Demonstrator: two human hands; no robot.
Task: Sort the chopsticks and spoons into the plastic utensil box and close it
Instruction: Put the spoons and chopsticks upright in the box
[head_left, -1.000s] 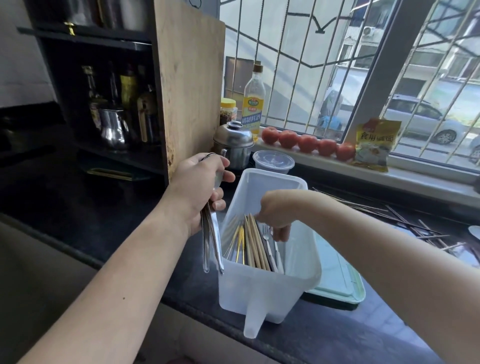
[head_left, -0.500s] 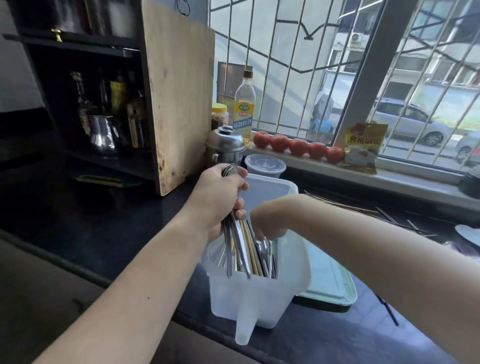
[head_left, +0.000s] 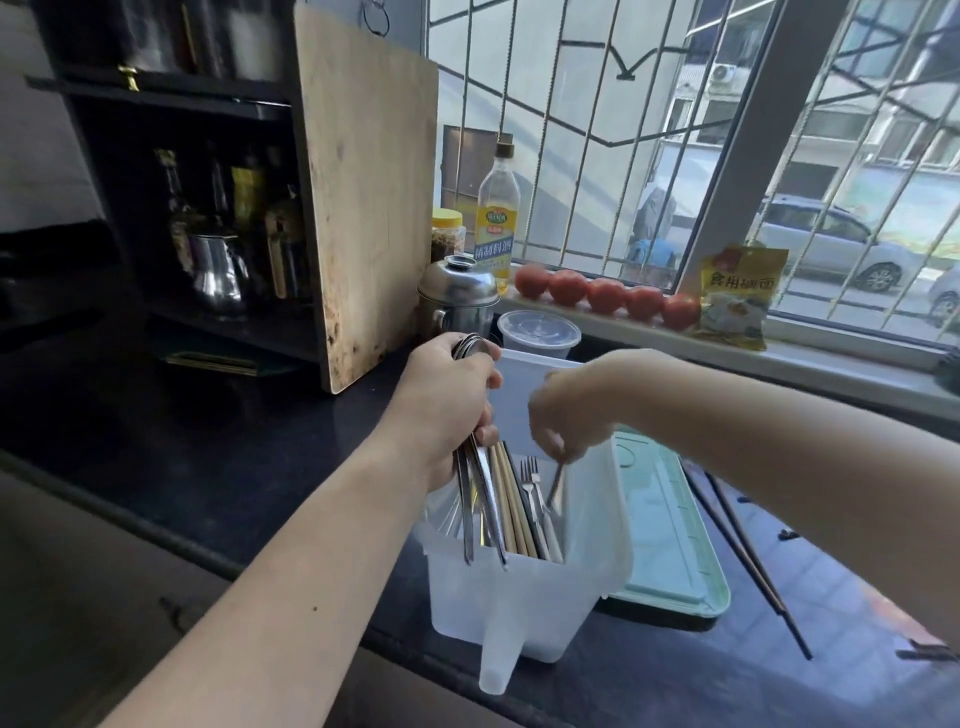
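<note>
A translucent white plastic utensil box (head_left: 535, 603) stands open on the dark counter. Inside it lean wooden chopsticks (head_left: 511, 504) and small forks (head_left: 532, 480). My left hand (head_left: 449, 400) grips a bundle of metal spoons (head_left: 480, 499), bowls up at the fist, handles hanging down over the box's left side. My right hand (head_left: 569, 408) hovers over the box and pinches the top of a thin metal utensil (head_left: 555, 486) whose lower end is in the box. The pale green lid (head_left: 667, 545) lies flat just right of the box. Dark chopsticks (head_left: 748, 558) lie on the counter further right.
A wooden cutting board (head_left: 371, 192) leans on a dark shelf unit behind left. A steel pot (head_left: 457, 296), a lidded plastic tub (head_left: 537, 332), an oil bottle (head_left: 497, 218) and tomatoes (head_left: 605, 296) on the sill stand behind the box. The counter edge runs close below the box.
My left hand has carried the spoon bundle rightward over the box's left side. My right hand has risen slightly, now pinching a thin utensil in the box.
</note>
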